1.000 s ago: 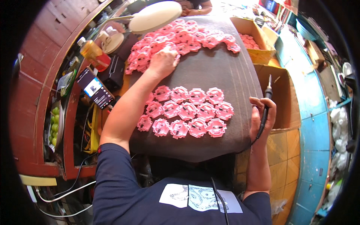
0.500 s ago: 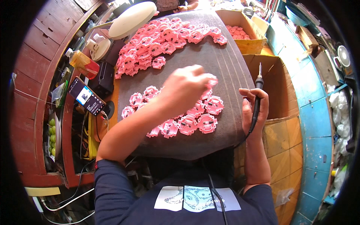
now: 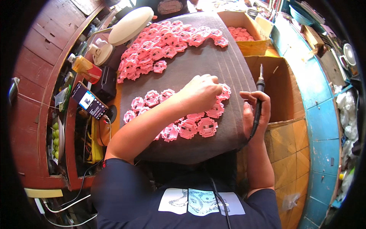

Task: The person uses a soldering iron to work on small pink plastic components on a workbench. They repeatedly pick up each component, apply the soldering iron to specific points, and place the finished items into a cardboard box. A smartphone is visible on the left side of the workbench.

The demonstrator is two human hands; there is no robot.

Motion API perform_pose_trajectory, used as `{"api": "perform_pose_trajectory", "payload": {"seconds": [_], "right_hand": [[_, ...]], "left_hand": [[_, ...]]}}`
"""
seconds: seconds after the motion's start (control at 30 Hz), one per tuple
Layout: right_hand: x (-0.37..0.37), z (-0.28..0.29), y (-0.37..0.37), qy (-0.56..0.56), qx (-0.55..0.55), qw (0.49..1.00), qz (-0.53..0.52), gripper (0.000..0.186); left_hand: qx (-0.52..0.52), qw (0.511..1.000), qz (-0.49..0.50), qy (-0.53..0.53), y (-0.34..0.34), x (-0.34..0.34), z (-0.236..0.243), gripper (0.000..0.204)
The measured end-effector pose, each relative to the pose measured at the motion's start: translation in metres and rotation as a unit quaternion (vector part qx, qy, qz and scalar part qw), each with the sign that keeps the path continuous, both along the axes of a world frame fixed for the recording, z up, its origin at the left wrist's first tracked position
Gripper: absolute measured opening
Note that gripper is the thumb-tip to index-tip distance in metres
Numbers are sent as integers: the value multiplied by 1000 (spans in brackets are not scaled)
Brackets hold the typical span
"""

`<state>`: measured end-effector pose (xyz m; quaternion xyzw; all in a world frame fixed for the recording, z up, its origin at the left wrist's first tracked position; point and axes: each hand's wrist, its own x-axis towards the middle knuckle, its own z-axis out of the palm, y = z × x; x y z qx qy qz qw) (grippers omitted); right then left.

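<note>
My left hand (image 3: 202, 91) is closed, knuckles up, over the near group of parts on the dark work board (image 3: 183, 150). Its fingertips are mostly hidden, at the left edge of a pink plastic part (image 3: 225, 92) that they seem to pinch. Around and below that hand lie several more pink parts (image 3: 207, 126), each with small dark and metal bits in its middle; my forearm covers some. My right hand (image 3: 256, 110) is wrapped round the black handle of a soldering iron (image 3: 260, 86), tip pointing up, beyond the board's right edge.
A large heap of pink parts (image 3: 152, 45) covers the board's far left, under a white lamp head (image 3: 131, 24). Open cardboard boxes (image 3: 284, 87) stand right, the farther holding pink parts. At left are a phone (image 3: 89, 100) and a bottle (image 3: 84, 68). Another person (image 3: 171, 7) is at the far edge.
My left hand has come down a little, and the pink part at its fingers is now lower, at the group's right end. The right hand still holds the soldering iron upright.
</note>
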<state>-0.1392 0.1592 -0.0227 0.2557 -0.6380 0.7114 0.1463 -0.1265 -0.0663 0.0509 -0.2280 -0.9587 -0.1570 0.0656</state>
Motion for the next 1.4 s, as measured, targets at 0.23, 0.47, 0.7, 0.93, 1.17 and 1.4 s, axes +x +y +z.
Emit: {"api": "perform_pose_trajectory", "payload": {"seconds": [0.23,0.47,0.7,0.93,1.17,1.4], "right_hand": [[2,1,3,-2,6,1000,19,36],[0,1,-2,-1,-15,1000,8,33],[1,3,0,-3,-15,1000,-6,33],[7,-4,-1,89,-70,991,-70,39],[12,-3,4,109,-64,989,-72,41],[12,-4,0,81,-53,993,-69,39]], "left_hand": [[-68,965,237,91,-98,-15,18,17],[-161,913,372,53,-163,-3,-23,24],[-14,958,273,88,-102,21,15,18],[38,995,14,91,32,50,9,14],[-36,996,-11,85,67,39,-10,12],[-9,998,15,59,53,42,-6,15]]}}
